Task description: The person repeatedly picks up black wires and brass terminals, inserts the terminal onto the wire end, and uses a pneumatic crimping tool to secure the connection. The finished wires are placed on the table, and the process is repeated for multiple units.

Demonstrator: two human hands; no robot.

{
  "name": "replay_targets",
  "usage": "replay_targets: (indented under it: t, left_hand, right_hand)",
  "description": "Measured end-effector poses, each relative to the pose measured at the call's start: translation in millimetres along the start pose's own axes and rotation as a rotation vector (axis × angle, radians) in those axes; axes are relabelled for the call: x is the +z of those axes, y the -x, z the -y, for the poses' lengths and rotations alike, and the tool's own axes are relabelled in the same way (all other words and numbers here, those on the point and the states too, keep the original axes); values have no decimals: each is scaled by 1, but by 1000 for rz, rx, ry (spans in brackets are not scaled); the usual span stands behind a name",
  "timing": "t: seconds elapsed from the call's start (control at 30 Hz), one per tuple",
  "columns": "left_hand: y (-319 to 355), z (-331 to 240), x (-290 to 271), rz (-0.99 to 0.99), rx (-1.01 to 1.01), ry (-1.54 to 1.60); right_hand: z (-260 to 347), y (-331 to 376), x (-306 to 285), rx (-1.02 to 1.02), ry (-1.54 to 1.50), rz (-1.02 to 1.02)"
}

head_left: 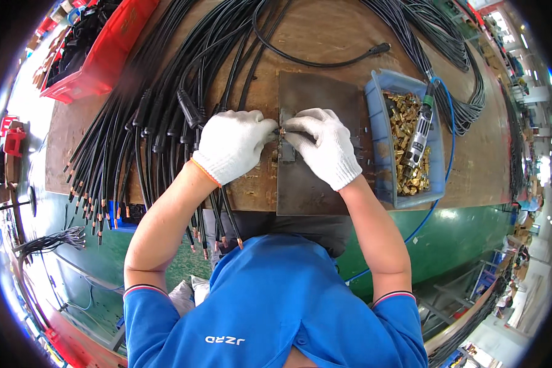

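Both my hands wear white knit gloves and meet over the left edge of a dark metal plate [316,196] on the workbench. My left hand [232,142] is closed, with thumb and forefinger pinched at a small metal piece [281,131]. From the other side, my right hand [325,144] pinches at the same piece with its fingertips. Fingers cover most of it, so its exact kind is hidden. Black cables [159,101] with bare copper ends lie beside and beneath my left hand, several hanging over the bench's front edge.
Right of the plate stands a blue bin [374,110] of brass fittings [418,184]. A silver air screwdriver [419,136] lies across it, with a blue hose [451,132]. A red bin [107,64] holds black parts at far left. More coiled cables [466,67] lie at far right.
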State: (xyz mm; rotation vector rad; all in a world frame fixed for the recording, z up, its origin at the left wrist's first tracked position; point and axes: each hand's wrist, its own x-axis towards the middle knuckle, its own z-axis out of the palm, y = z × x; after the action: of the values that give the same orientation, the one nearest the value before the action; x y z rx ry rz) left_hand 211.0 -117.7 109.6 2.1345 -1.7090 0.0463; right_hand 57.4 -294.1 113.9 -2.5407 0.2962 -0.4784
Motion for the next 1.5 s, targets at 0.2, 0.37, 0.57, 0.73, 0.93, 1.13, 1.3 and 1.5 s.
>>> replay_targets:
  t: [0.2, 0.37, 0.57, 0.73, 0.93, 1.13, 1.3, 1.5]
  left_hand:
    - [0, -2, 7, 47, 2, -45]
    - [0, -3, 11, 25, -3, -50]
    - [0, 1, 14, -6, 7, 8]
    - [-4, 2, 14, -2, 27, 18]
    - [1, 2, 15, -35, 13, 8]
    - [-1, 0, 19, -39, 20, -9]
    - [-1, 2, 19, -43, 29, -20]
    - [-1, 2, 20, -39, 22, -13]
  right_hand:
    - [-5, 0, -2, 75, -56, 77]
    - [-1, -5, 2, 163, -98, 85]
    - [-2, -8, 3, 160, -91, 82]
    - [-1, -3, -6, 84, -68, 29]
    - [-21, 18, -111, 267, 400, -333]
    - [-94, 47, -161, 939, 346, -118]
    - [-142, 60, -160, 732, 55, -333]
    - [-99, 39, -189, 439, -1207, -527]
